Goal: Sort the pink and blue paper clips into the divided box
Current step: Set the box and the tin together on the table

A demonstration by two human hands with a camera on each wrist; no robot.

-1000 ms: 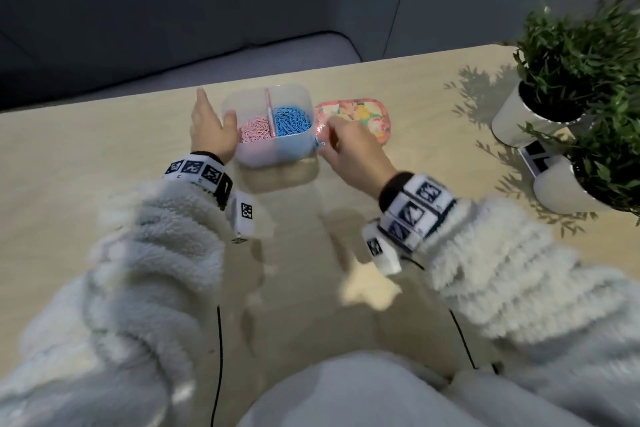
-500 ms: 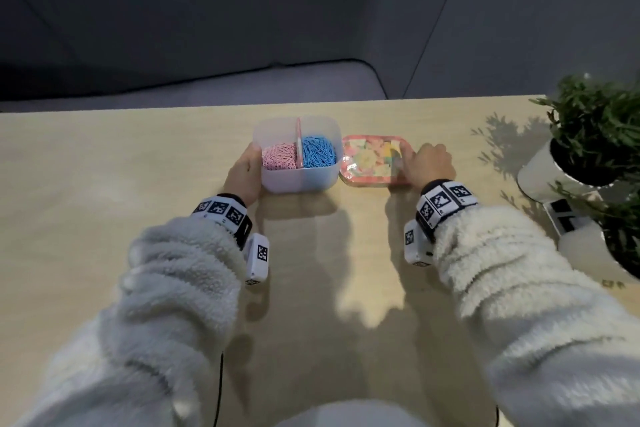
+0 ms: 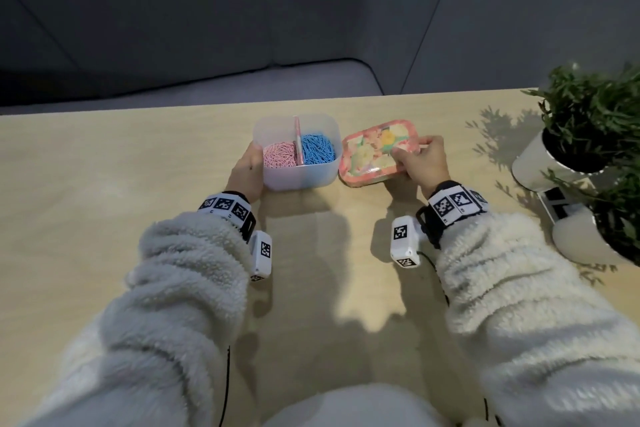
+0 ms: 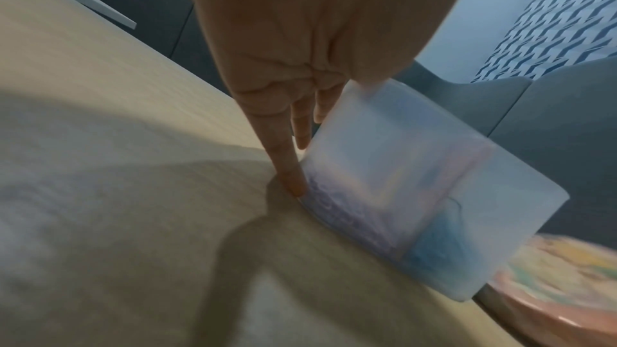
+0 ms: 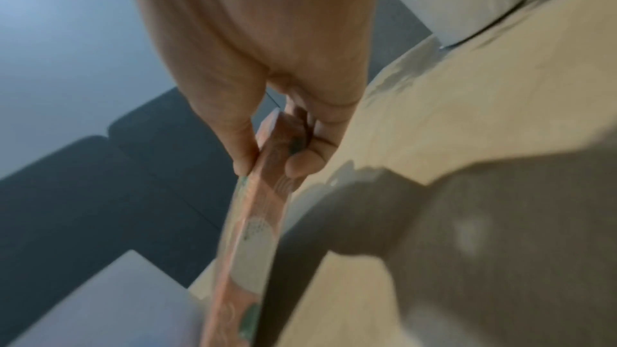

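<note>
while the left hand (image 3: 246, 173) lies flat-fingered against the box (image 3: 298, 177), the right hand (image 3: 420, 163) pinches the flowered lid (image 3: 372, 152) beside it, two potted plants (image 3: 585, 121) standing further right.

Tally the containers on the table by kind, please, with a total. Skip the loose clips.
Divided box: 1
Floral tin: 1
White plant pots: 2
Total: 4

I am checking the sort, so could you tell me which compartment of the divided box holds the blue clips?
The blue paper clips fill the divided box's right compartment, on the floral tin's side; the pink paper clips lie left of the divider, by the left hand.
</note>
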